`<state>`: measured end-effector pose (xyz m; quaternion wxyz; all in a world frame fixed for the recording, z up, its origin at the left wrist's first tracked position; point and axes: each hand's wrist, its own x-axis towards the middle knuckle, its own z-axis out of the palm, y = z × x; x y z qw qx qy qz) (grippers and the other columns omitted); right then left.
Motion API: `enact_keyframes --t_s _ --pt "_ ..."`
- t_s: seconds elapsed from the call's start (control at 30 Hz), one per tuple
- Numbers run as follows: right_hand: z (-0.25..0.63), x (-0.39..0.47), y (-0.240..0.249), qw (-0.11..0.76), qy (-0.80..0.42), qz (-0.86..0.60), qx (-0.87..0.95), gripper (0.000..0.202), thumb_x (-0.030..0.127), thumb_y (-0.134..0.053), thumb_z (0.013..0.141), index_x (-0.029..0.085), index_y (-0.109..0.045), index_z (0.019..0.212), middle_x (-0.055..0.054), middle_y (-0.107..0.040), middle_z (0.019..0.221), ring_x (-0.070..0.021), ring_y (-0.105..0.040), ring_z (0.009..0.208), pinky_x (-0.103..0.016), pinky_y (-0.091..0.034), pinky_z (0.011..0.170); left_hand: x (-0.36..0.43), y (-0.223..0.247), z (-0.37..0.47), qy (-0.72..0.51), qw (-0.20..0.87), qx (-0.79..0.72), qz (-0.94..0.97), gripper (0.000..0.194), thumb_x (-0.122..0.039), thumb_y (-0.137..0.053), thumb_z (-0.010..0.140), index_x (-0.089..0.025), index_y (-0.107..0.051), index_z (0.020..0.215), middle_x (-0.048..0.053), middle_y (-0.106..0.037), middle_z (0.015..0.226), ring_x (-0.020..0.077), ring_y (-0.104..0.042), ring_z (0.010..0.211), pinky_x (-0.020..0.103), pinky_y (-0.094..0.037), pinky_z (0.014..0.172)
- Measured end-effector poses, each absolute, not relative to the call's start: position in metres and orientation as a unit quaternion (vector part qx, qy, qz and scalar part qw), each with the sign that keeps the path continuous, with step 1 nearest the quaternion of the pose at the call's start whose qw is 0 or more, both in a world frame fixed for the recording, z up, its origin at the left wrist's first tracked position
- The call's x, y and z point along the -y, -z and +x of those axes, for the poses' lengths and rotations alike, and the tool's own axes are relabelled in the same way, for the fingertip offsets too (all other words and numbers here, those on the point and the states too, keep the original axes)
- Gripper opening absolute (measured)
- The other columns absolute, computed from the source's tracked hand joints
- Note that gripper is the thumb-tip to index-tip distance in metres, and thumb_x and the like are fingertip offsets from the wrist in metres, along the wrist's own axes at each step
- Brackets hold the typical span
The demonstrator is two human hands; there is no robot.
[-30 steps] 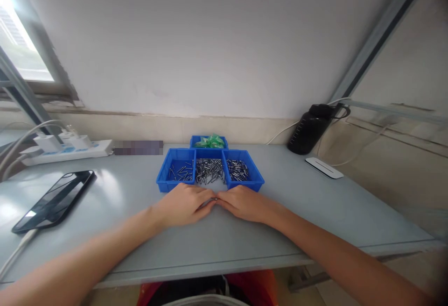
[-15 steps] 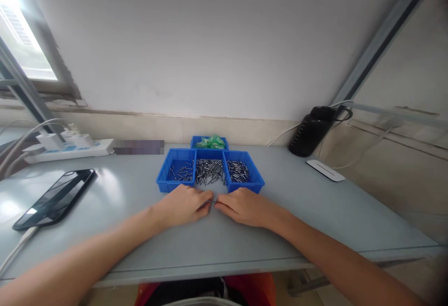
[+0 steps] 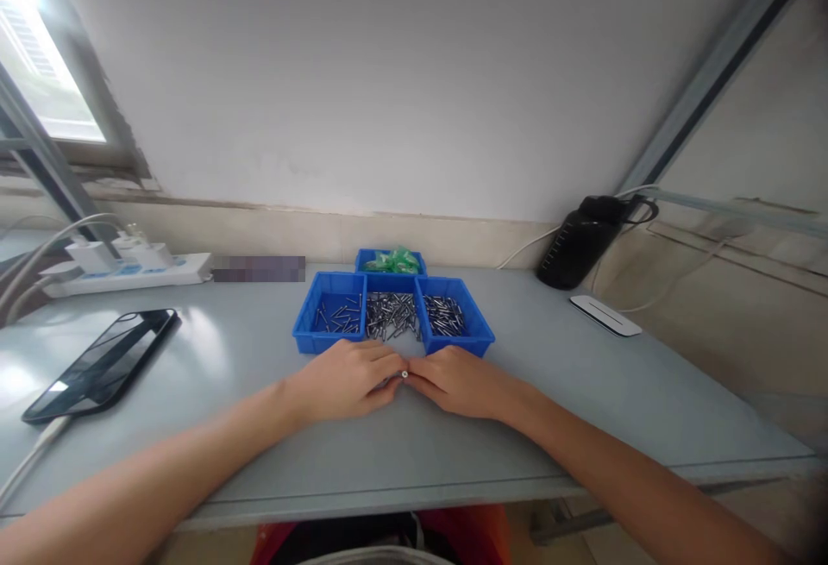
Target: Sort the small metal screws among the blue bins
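Hands nearly met over a grey desk (image 3: 323, 457) as a person worked with one small metal fastener (image 3: 404, 373), its round end showing at the fingertips. The left hand (image 3: 346, 379) was drawn into a pinch, thumb and fingers closed on the piece; the right hand (image 3: 462, 382) came in from the other side, fingers bent and tips together beside that round end — whether they gripped it too, the view could not tell. The piece was just above the desk, in front of a pile of loose fasteners (image 3: 392, 313) lying between a left blue bin (image 3: 329, 344), thinly stocked with slim metal pieces, and a fuller right blue bin (image 3: 461, 346). Behind stood a rear blue bin (image 3: 392, 282) with green plastic (image 3: 396, 261) in it.

The step in hand looked to be close fingertip handling of that single piece, perhaps fitting, turning or checking it. The next move appeared to call for a steady left pinch, the right fingertips in line with the round end, and light pressure — a part so small and smooth could easily have slipped or rolled off among its neighbours.
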<state>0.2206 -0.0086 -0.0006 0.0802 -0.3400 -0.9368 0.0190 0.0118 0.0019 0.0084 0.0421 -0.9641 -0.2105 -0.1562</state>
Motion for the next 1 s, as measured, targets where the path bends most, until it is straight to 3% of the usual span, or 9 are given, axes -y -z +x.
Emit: enact_keyframes --t_s 0.23,0.67,0.83,1.0 --pt "0.221 0.009 -0.002 0.075 -0.044 -0.355 0.931 0.030 0.033 -0.032 0.093 0.017 -0.056 0.084 -0.003 -0.064 0.072 -0.0149 -0.058 0.064 -0.025 -0.032 0.057 -0.002 -0.009 0.012 0.164 0.057 0.192 -0.966 0.021 -0.028 -0.037 0.091 -0.016 -0.055 0.087 0.002 -0.056 0.075 0.0138 -0.053 0.070 0.024 -0.038 0.060" --pt "0.222 0.013 -0.009 0.098 -0.080 -0.341 0.931 0.021 0.026 -0.037 0.091 0.018 -0.054 0.081 0.001 -0.059 0.065 -0.0111 -0.052 0.058 -0.022 -0.031 0.055 -0.002 -0.006 0.014 0.117 0.035 0.250 -0.961 0.007 -0.021 -0.045 0.084 -0.018 -0.050 0.080 0.000 -0.058 0.075 0.0139 -0.055 0.069 0.024 -0.038 0.059" --pt "0.223 0.012 -0.008 0.087 -0.070 -0.334 0.936 0.020 0.022 -0.040 0.089 0.017 -0.056 0.078 -0.001 -0.060 0.068 -0.0118 -0.054 0.062 -0.021 -0.032 0.057 -0.001 -0.009 0.014 0.157 -0.008 0.258 -0.953 0.008 -0.021 -0.043 0.085 -0.018 -0.051 0.086 0.000 -0.056 0.078 0.0132 -0.054 0.071 0.023 -0.039 0.060" --pt "0.222 0.012 -0.006 0.097 -0.074 -0.331 0.936 0.026 0.026 -0.034 0.092 0.017 -0.058 0.087 -0.002 -0.064 0.072 -0.0129 -0.057 0.063 -0.023 -0.034 0.058 0.001 -0.011 0.014 0.183 -0.091 0.232 -0.951 0.010 -0.020 -0.044 0.086 -0.019 -0.052 0.090 0.000 -0.056 0.084 0.0109 -0.054 0.072 0.021 -0.040 0.061"
